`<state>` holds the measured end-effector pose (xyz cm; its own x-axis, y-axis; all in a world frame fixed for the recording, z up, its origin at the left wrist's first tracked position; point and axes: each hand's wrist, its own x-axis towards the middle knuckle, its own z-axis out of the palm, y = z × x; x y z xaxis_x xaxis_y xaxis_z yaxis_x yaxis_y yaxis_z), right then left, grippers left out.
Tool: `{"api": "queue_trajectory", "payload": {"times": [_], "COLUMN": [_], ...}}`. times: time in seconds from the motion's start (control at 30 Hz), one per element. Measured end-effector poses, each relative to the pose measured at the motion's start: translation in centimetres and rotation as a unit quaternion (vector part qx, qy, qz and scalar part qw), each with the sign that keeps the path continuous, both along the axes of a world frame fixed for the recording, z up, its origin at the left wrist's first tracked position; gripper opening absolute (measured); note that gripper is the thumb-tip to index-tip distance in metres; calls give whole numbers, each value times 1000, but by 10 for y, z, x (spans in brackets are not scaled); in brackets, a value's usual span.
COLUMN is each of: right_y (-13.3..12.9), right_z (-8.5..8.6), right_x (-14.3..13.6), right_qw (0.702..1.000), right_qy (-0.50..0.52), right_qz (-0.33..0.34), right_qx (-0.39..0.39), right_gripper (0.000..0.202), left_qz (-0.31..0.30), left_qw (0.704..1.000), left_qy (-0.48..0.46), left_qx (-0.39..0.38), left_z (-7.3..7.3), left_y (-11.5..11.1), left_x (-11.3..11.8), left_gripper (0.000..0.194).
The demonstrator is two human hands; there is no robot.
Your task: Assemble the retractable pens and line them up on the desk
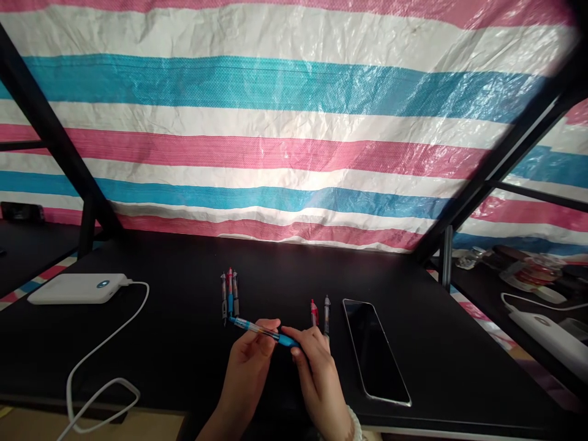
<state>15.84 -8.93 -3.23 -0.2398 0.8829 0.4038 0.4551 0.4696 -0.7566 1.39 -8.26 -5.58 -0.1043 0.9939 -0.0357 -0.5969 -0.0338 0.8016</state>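
Observation:
A blue pen point(257, 329) with a clear barrel is held slantwise between my two hands, just above the black table. My left hand point(252, 354) pinches its barrel with thumb and fingers. At the pen's blue grip end, my right hand point(316, 361) closes its fingers round it; the tip is hidden there. Beyond my left hand lie several pens side by side, among them a red-topped pen point(230, 285) and a grey pen point(224, 297). Just past my right hand lie a red pen point(314, 312) and a grey pen point(326, 315), their lower ends partly covered by the hand.
A smartphone point(376, 352) lies right of my right hand. At the left, a white power bank point(76, 289) has a white cable point(101, 340) trailing over the front edge. Black frame bars point(59, 135) flank the table point(184, 263), and a striped tarp point(275, 147) hangs behind it.

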Motion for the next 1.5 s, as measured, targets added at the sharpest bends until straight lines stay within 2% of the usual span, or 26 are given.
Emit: {"api": "queue_trajectory", "payload": {"times": [0.17, 0.3, 0.53, 0.7, 0.83, 0.93, 1.03, 1.17, 1.33, 1.5], "right_y": [1, 1, 1, -1, 0, 1, 2, 2, 3, 4], "right_z": [0, -4, -11, -6, -1, -1, -2, -6, -9, -11], "right_x": [-3, -4, -2, -3, -6, -7, -6, -5, -7, -12], "right_qw": [998, 996, 998, 1000, 999, 998, 997, 996, 989, 979], "right_qy": [-69, -83, -24, -20, -39, -50, -63, -87, -144, -160], "right_qz": [-6, -11, -29, 7, 4, 19, 25, 17, -30, -96], "right_qx": [9, 22, 59, 4, -18, -26, -24, -15, 13, 85], "right_gripper": [37, 37, 29, 29, 33, 34, 33, 33, 31, 31], "left_qz": [14, 28, -29, -37, -34, -10, 29, 51, 74, 103], "left_qw": [999, 998, 998, 999, 999, 1000, 1000, 998, 995, 992], "left_qy": [44, 52, 33, 15, -23, -27, 3, 17, 44, 24], "left_qx": [4, 14, -38, -16, -1, 11, -12, -40, -49, -63], "left_z": [1, 4, 7, 5, 8, 11, 14, 13, 12, 15], "left_y": [0, 1, -3, -3, -3, -3, -3, -3, -2, 0], "left_x": [0, 1, -1, -2, 0, 1, 1, 1, 3, 9], "left_gripper": [25, 22, 30, 32, 22, 17, 18, 18, 15, 14]}}
